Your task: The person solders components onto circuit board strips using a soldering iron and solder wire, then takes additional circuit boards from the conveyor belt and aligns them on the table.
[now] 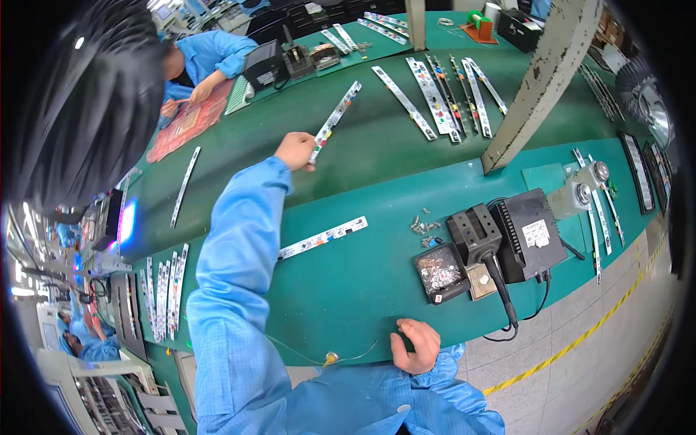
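My left hand reaches out over the dark green strip in the middle of the bench. It is closed on the near end of a narrow white circuit board strip with small coloured parts on it, which points away and to the right. Closer to me another circuit board strip lies on the green mat, partly hidden behind my left sleeve. By the mat's front edge rests my right hand, fingers loosely bent and thumb apart, with nothing visible in it.
A soldering station with its iron and a tray of small metal parts stands at right. A metal post rises behind it. More board strips lie at left, others far right. Across the bench a co-worker sits.
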The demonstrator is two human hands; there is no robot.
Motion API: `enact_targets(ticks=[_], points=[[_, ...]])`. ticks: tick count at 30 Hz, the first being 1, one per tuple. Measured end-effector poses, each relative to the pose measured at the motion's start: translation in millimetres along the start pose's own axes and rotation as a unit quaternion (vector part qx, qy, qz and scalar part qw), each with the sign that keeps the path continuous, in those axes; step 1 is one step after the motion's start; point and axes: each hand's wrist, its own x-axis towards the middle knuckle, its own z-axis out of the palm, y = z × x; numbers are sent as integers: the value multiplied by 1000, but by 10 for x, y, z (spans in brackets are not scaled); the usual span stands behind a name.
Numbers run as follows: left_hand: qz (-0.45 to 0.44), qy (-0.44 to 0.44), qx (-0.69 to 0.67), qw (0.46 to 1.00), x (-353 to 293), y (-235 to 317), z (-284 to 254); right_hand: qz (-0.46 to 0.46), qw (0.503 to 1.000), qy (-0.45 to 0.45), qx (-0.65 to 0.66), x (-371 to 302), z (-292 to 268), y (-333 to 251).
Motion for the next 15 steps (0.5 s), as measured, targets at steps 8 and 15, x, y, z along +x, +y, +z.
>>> enact_targets(ticks=[8, 15], points=[[7, -100, -113, 989, -2282, -407, -895, 36, 998, -37, 30, 122, -7, -159], [-34, -137, -157, 977, -2984, -1261, -424, 107, 990, -83, -48, 965, 289, -218]])
